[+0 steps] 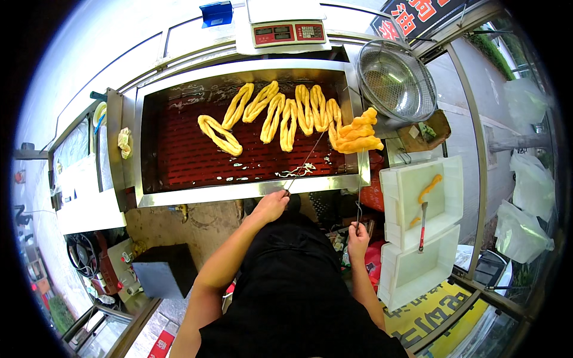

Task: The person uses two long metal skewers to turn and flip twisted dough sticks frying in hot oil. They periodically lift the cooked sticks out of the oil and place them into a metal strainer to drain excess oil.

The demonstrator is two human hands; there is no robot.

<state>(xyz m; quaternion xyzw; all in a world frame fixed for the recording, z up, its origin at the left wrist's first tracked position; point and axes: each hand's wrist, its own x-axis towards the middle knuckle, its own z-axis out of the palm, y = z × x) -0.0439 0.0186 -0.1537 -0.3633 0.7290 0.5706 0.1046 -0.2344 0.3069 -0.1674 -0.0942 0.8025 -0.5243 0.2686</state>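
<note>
My left hand [271, 206] grips the handle of a thin metal rod [305, 162] that reaches over the hot-oil fryer [255, 190]. Another thin metal rod [360, 179] is held in my right hand [358, 239], and its far end meets a bunched clump of golden fried dough [358, 136]. That clump hangs at the fryer's right rim, partly over the edge. Several long looped dough strips [271, 118] lie in the dark oil, spread from the middle to the right. One loop [219, 135] sits apart from the others on the left.
A wire-mesh strainer over a metal bowl [396, 83] stands right of the fryer. Below it are two white plastic bins [421, 201]; the upper one holds dough scraps [429, 188], and a red-handled scraper [422, 228] lies across them. A digital scale [288, 33] stands beyond the fryer.
</note>
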